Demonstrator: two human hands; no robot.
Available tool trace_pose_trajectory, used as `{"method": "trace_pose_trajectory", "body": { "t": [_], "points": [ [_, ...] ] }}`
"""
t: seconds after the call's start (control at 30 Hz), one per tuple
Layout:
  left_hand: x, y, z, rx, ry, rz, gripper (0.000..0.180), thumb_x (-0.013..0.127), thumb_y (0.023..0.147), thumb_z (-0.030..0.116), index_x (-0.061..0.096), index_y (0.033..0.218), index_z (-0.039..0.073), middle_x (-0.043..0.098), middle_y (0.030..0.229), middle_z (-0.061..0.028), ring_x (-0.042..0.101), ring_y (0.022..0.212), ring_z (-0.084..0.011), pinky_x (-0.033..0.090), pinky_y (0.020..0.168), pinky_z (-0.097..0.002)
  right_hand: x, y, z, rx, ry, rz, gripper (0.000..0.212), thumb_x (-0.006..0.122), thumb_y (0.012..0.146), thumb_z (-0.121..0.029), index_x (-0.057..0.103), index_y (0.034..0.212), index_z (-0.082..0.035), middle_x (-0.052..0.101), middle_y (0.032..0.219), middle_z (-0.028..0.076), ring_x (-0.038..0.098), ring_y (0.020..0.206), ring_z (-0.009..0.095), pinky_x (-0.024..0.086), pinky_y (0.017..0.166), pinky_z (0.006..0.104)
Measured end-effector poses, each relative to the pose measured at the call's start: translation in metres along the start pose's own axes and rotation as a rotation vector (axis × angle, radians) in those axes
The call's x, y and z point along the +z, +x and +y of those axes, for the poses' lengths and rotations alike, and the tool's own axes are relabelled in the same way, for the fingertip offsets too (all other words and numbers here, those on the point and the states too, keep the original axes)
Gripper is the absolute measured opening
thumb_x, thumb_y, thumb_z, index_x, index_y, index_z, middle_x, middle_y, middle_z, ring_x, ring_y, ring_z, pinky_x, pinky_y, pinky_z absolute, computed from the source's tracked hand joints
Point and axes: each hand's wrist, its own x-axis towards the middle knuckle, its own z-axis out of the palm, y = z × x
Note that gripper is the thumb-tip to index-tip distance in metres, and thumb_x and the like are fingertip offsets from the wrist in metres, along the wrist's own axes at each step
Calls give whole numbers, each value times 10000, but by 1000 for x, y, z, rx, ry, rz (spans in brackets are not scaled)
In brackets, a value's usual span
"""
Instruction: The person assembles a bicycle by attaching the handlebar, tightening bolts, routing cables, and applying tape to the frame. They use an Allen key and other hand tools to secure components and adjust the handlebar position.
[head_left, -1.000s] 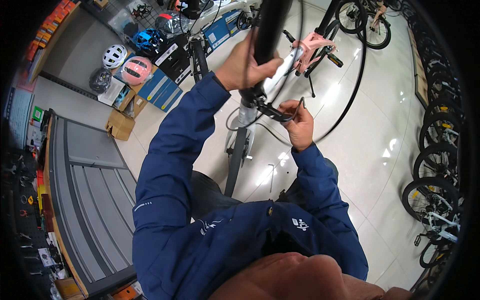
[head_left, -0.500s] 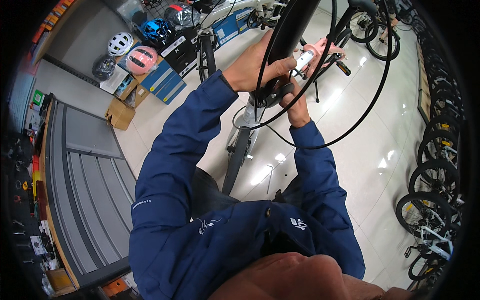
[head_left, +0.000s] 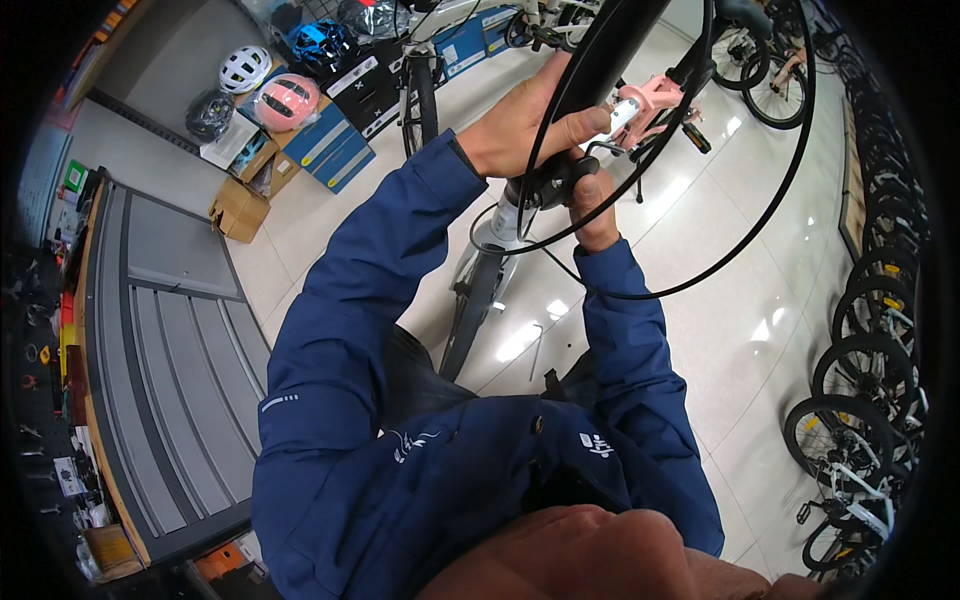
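My left hand [head_left: 515,130] is closed round a thick black handlebar [head_left: 612,48], its thumb lying across the near side. Just below it, my right hand [head_left: 598,215] is raised against the black stem [head_left: 548,185], fingers curled and partly hidden behind it. A bent silver rod [head_left: 608,148], perhaps a hex key, shows above the right thumb; I cannot tell what the right fingers hold. Under the stem are the bicycle's white head tube [head_left: 508,222] and front wheel [head_left: 470,315], between my legs. Black cables [head_left: 755,235] loop round in front of both hands.
An L-shaped hex key [head_left: 537,352] lies on the tiled floor. Boxes [head_left: 325,150] with helmets [head_left: 287,102] stand far left, beside a grey cabinet [head_left: 190,370]. A pink bicycle frame [head_left: 660,95] is beyond my hands. Bicycles [head_left: 840,440] line the right side.
The handlebar and both hands have shifted slightly to the right. More of the bent silver rod now shows by the right thumb. My left hand keeps its hold.
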Motion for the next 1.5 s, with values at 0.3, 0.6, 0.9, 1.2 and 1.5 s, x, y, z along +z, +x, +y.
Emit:
{"method": "trace_pose_trajectory", "body": {
  "t": [0.3, 0.6, 0.9, 1.2, 1.5],
  "points": [
    [-2, 0, 6, -95, 77, -6, 741, 689, 986, 482, 403, 1483, 12, 612, 1172, -148, 623, 1036, -231, 526, 902, -343, -1, 1, -16, 135, -55, 13, 710, 547, 999, -661, 661, 1099, 33, 583, 858, -16, 474, 772, 77, 367, 659, 242],
    [-4, -34, -4, -141, 49, 70, 496, 597, 1056, 316, 442, 1438, 39, 633, 1255, -115, 620, 1147, -192, 503, 1004, -355, -23, 2, -11, 149, 28, 47, 622, 552, 1027, -591, 661, 1185, 0, 482, 717, -55, 394, 594, 40, 277, 515, 214],
    [78, -284, 7, -897, 171, 653, 507, 761, 943, 260, 521, 1311, 7, 686, 1100, -128, 657, 1080, -251, 530, 932, -364, -140, -125, 117, 789, -421, 649, 429, 636, 980, -424, 718, 853, -23, 586, 659, 4, 491, 508, 90, 376, 450, 278],
    [99, -308, 21, -1070, 507, 207, 547, 790, 826, 290, 578, 1300, 120, 719, 1152, -106, 710, 982, -336, 574, 787, -419, -136, -335, 293, 1493, -1269, -301, 377, 652, 908, -410, 808, 1031, -89, 777, 1042, 159, 742, 980, 333, 583, 859, 422],
    [43, -317, -15, -860, 695, 374, 379, 856, 799, 291, 734, 1119, 129, 748, 1044, -30, 728, 880, -251, 581, 738, -320, -44, -404, 275, 1329, -1286, -277, 364, 751, 841, -369, 790, 936, -19, 759, 955, 218, 729, 930, 400, 570, 865, 460]
  ]
}}
